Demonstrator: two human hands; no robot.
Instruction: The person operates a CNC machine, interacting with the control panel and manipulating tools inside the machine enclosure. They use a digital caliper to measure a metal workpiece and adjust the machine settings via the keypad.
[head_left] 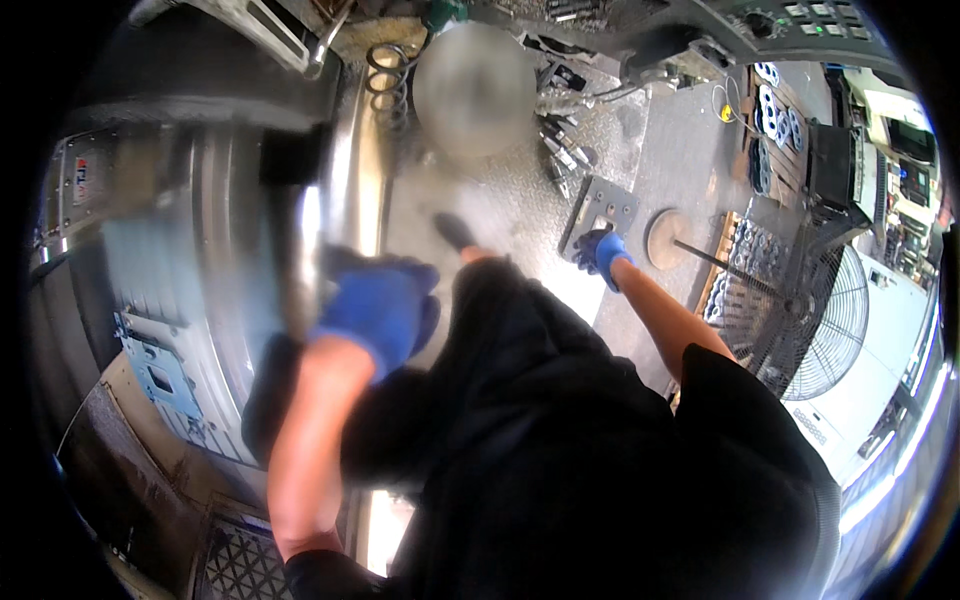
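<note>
My left hand (378,312), in a blue glove, is smeared by motion beside the bright metal edge of the machine (215,290) on the left. Its fingers do not show clearly, so whether it holds anything cannot be told. To the right, my right hand (603,252), in a blue glove with dark fingertips, reaches out with bent, slightly parted fingers. These rest at the near edge of a dark grey control plate (612,200) with several round buttons. Nothing is seen in that hand.
A black-caged fan (825,325) and a round disc (664,239) on a rod stand at right. Ring-shaped metal parts (745,262) fill a wooden pallet beyond. A blurred round object (475,90) and a coiled hose (388,80) are ahead, above tread-plate flooring (610,130).
</note>
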